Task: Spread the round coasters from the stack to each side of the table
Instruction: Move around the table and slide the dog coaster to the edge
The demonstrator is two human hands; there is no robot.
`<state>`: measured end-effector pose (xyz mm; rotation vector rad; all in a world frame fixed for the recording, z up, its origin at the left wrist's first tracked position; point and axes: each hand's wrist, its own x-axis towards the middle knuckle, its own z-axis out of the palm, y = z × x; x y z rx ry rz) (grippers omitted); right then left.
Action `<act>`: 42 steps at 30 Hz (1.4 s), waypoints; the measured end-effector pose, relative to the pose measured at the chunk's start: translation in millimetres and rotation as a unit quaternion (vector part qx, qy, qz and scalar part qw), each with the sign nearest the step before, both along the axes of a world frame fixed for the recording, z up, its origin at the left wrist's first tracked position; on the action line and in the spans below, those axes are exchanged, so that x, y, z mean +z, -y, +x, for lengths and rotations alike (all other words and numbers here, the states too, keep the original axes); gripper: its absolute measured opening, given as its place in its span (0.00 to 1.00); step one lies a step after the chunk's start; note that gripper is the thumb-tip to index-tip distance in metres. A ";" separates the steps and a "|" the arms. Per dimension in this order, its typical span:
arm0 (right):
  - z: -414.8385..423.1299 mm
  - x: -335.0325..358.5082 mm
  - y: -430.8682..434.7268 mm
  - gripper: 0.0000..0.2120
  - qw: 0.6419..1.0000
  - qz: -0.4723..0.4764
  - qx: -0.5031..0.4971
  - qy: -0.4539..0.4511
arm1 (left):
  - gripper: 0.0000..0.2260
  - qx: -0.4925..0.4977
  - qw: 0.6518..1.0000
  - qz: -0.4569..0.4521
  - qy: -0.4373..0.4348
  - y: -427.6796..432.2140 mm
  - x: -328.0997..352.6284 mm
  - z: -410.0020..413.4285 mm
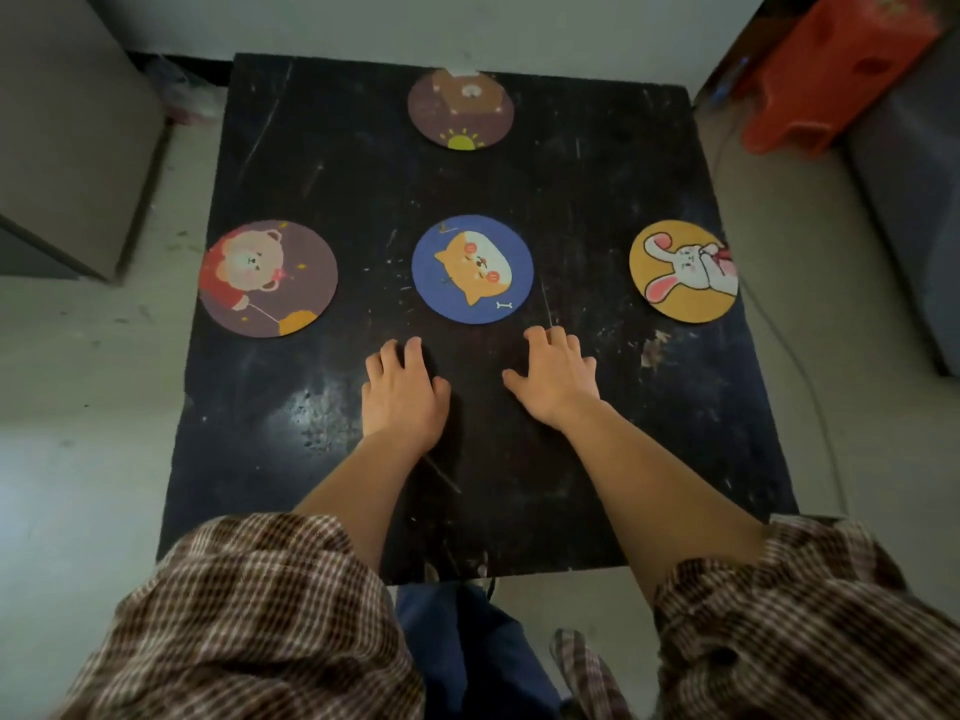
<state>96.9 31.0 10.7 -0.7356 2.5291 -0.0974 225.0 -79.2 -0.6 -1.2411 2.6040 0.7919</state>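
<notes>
A blue round coaster with an orange cat (472, 269) lies at the middle of the black table (597, 179). A purple coaster with a bear (268, 278) sits at the left edge. At the right edge lies a yellow coaster with a white rabbit (683, 270). A brown coaster with a sun (461, 108) rests at the far edge. My left hand (402, 389) and my right hand (558, 379) lie flat on the table just below the blue coaster, fingers spread, holding nothing.
A grey cabinet (67, 127) stands to the left of the table. An orange plastic stool (831, 65) is at the back right, beside a grey sofa edge (914, 200). A thin cable (800, 356) runs along the floor on the right.
</notes>
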 end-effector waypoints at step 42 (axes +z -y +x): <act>-87.8 0.8 37.8 0.08 0.909 -0.182 -0.296 0.229 | 0.08 0.252 0.882 0.316 -0.243 76.6 0.4 -67.0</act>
